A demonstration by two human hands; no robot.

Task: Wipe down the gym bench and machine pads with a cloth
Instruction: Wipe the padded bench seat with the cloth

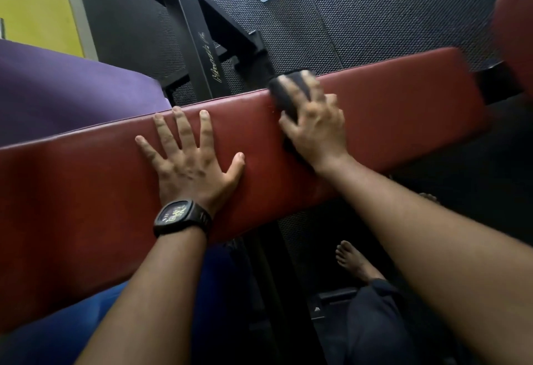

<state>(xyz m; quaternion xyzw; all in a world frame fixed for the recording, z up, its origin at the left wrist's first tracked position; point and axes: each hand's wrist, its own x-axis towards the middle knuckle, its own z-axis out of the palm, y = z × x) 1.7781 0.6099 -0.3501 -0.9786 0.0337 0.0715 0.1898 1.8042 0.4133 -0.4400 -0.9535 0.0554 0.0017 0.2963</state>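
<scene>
On the red padded surface (403,99), which runs slantwise across the view, both hands are down; the left hand (187,162) lies flat with its fingers spread wide and straight, holding nothing, a black watch (180,216) on its wrist; the right hand (314,125) is splayed over a dark cloth (284,92) and presses it to the far edge of the surface. That hand is blurred, so I cannot tell whether the thumb hooks the cloth's near edge.

The cloth sits near the middle of the surface's length, with part of it past the far edge; the stretch to the right of it, toward the round red pad (516,18), looks not yet reached, though whether any part is clean I cannot judge from here.

The risks seem small but real. With the cloth so close to the far edge and only pressed, a hard push outward could send it over onto the black floor mat (389,12) beside the frame (199,47); it would then pick up grit and smear it on the vinyl. The bunched cloth covers little under the palm, so bare fingertips may drag on the surface and leave marks. The person leans on the left hand; if the vinyl is damp there, it could slip. A bare foot (352,258) stands near the black frame below, where a sudden shift of weight might stub it.
</scene>
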